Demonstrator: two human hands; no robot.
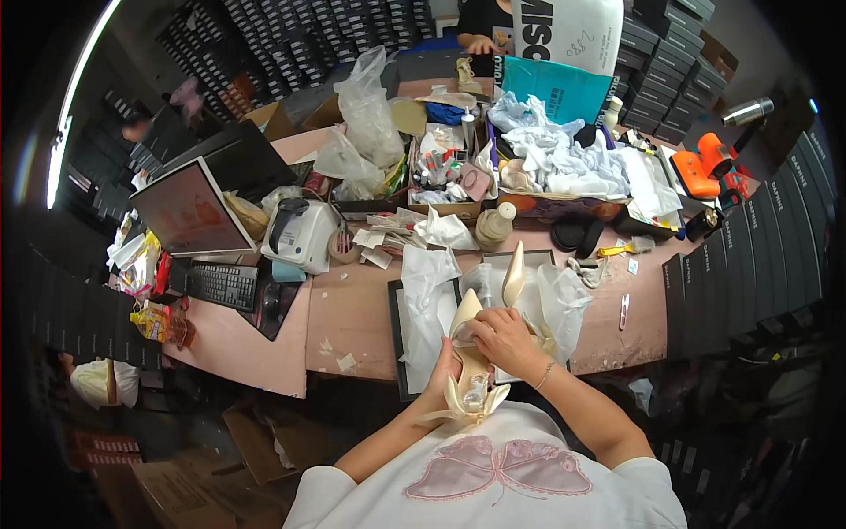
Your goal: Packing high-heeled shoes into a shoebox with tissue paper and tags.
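Cream shoe: being held at the near edge of the table, running lengthwise from white shirt outward, pointing toe-first toward open box and second cream shoe. Being clasped along its left side by left hand; being touched nearer the toe by right hand, curling, without revealing any pinch.

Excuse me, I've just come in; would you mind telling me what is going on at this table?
A person is handling a cream pointed shoe with both hands. The left hand supports it from the side, while the right hand has its fingers at the front part; exactly what they grip is hidden. A second cream shoe lies beyond the right hand, by the open box and white paper.
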